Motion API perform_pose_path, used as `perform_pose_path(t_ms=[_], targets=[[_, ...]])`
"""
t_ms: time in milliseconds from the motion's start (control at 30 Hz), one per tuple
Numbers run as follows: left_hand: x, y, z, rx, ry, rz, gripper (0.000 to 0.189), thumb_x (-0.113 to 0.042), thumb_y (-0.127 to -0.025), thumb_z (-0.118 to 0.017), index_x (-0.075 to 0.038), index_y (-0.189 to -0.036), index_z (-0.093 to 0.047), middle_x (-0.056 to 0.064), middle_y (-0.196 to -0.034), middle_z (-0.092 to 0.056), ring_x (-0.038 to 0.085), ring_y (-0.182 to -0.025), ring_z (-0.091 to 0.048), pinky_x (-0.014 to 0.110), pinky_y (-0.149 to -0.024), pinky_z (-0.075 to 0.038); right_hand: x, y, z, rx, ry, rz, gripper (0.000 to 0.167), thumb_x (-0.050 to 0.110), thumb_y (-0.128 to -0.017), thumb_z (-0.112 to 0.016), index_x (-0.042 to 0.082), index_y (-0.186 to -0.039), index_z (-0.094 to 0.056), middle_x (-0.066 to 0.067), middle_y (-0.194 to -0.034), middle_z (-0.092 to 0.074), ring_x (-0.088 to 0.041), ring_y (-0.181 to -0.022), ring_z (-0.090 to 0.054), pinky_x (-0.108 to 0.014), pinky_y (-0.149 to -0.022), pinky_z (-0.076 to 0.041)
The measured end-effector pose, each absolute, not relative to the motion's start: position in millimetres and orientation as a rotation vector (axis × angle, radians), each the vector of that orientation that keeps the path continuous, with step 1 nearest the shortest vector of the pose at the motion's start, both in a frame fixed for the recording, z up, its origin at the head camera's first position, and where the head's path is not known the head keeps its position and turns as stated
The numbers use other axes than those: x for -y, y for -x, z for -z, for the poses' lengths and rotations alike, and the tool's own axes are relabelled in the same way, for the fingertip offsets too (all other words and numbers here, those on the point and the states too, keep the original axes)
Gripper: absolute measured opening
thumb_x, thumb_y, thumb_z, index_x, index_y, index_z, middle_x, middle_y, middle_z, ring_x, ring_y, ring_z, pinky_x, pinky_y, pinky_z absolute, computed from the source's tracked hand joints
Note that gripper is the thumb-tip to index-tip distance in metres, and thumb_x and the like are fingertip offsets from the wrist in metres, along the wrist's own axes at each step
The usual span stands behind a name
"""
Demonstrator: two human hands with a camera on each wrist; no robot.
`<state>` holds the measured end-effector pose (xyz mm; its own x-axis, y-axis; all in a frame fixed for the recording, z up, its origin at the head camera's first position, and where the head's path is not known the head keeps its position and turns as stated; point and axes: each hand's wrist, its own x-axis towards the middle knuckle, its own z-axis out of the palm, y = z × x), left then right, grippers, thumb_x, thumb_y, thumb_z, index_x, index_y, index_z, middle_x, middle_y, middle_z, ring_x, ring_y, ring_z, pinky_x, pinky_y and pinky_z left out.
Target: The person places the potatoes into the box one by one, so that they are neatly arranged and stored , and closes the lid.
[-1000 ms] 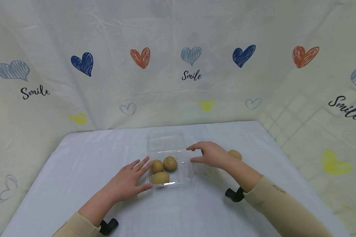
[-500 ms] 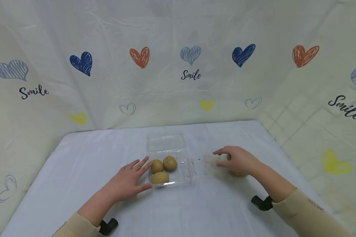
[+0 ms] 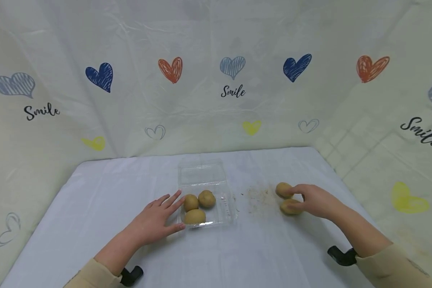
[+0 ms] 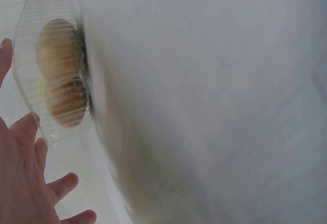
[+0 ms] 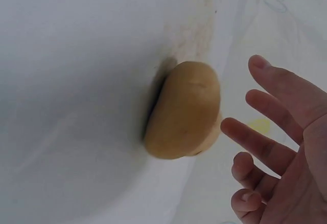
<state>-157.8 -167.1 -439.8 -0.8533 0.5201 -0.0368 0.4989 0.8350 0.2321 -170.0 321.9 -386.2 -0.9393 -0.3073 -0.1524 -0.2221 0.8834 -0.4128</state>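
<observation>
A clear plastic clamshell container (image 3: 224, 210) lies with its lid (image 3: 201, 174) folded back. Inside it are three potatoes (image 3: 195, 216), grouped toward its left side. My left hand (image 3: 152, 222) has its fingers spread at the container's left rim, thumb near the front corner. In the left wrist view, potatoes (image 4: 60, 50) show through the ribbed wall. On the right, one potato (image 3: 284, 189) lies just behind another potato (image 3: 289, 208). My right hand (image 3: 318, 203) reaches over the nearer one, thumb and fingers apart; in the right wrist view its fingers hold nothing beside the potato (image 5: 184, 111).
Brown crumbs of dirt (image 3: 259, 199) are scattered on the white tablecloth (image 3: 216, 260) between container and loose potatoes. Behind the table hangs a backdrop (image 3: 201, 112) printed with hearts. Black wrist mounts (image 3: 342, 256) stick out below both wrists.
My right hand has moved right, from beside the container to the two loose potatoes, uncovering them and the crumbs. The left hand and the container have stayed in place.
</observation>
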Motion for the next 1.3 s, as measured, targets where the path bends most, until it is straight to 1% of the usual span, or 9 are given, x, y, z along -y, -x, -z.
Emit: perform_pose_path(t_ms=[67,133,200,367,600,1033,1300], targets=[[167,158,440,-2.914,-0.806,-0.325,0.085,-0.076,-0.089,-0.044,-0.030,-0.158,-0.026,-0.009,-0.166,-0.012,0.033,-0.146,-0.027,0.058,-0.113,-0.027,-326,168,389,-2.853,0.411,0.549,0.053,0.041,-0.084,-0.078,0.010,-0.126,-0.069,-0.012,-0.127,-0.065,-0.033,-0.109,-0.060,-0.047,-0.084,-0.050],[167,157,440,-2.917,-0.803,-0.322,0.085,-0.076,-0.089,-0.044,-0.030,-0.158,-0.025,-0.009,-0.166,-0.012,0.033,-0.146,-0.026,0.057,-0.113,-0.027,-330,167,391,-2.865,0.423,0.512,0.052,0.040,-0.083,-0.079,0.011,-0.125,-0.069,-0.013,-0.127,-0.065,-0.038,-0.119,-0.057,-0.053,-0.092,-0.048],[167,157,440,-2.920,-0.805,-0.321,0.086,-0.077,-0.089,-0.044,-0.030,-0.158,-0.025,-0.009,-0.166,-0.012,0.032,-0.146,-0.027,0.057,-0.113,-0.027,-333,167,394,-2.867,0.418,0.483,0.051,0.041,-0.082,-0.079,0.012,-0.124,-0.070,-0.014,-0.128,-0.065,-0.041,-0.122,-0.054,-0.056,-0.095,-0.045],[167,157,438,-2.923,-0.815,-0.326,0.086,-0.077,-0.089,-0.043,-0.030,-0.159,-0.025,-0.008,-0.166,-0.013,0.033,-0.146,-0.027,0.057,-0.113,-0.027,-338,168,400,-2.849,0.405,0.470,0.051,0.042,-0.081,-0.080,0.012,-0.122,-0.071,-0.015,-0.127,-0.065,-0.043,-0.122,-0.054,-0.058,-0.095,-0.045],[166,157,439,-2.919,-0.825,-0.332,0.084,-0.073,-0.090,-0.048,-0.030,-0.159,-0.025,-0.007,-0.166,-0.014,0.033,-0.146,-0.028,0.057,-0.112,-0.027,-339,171,408,-2.808,0.394,0.487,0.055,0.039,-0.079,-0.082,0.010,-0.124,-0.069,-0.017,-0.127,-0.064,-0.044,-0.120,-0.054,-0.059,-0.094,-0.045],[166,157,439,-2.912,-0.806,-0.325,0.085,-0.075,-0.090,-0.045,-0.030,-0.159,-0.024,-0.008,-0.166,-0.013,0.033,-0.146,-0.027,0.058,-0.113,-0.027,-338,173,415,-2.855,0.465,0.451,0.052,0.039,-0.078,-0.083,0.012,-0.120,-0.070,-0.012,-0.123,-0.066,-0.039,-0.115,-0.059,-0.056,-0.091,-0.048],[167,158,439,-2.915,-0.815,-0.316,0.084,-0.073,-0.090,-0.047,-0.030,-0.159,-0.024,-0.008,-0.166,-0.013,0.033,-0.146,-0.028,0.058,-0.112,-0.029,-334,175,413,-2.875,0.451,0.489,0.053,0.042,-0.079,-0.082,0.013,-0.121,-0.070,-0.010,-0.123,-0.066,-0.036,-0.115,-0.059,-0.054,-0.091,-0.048]])
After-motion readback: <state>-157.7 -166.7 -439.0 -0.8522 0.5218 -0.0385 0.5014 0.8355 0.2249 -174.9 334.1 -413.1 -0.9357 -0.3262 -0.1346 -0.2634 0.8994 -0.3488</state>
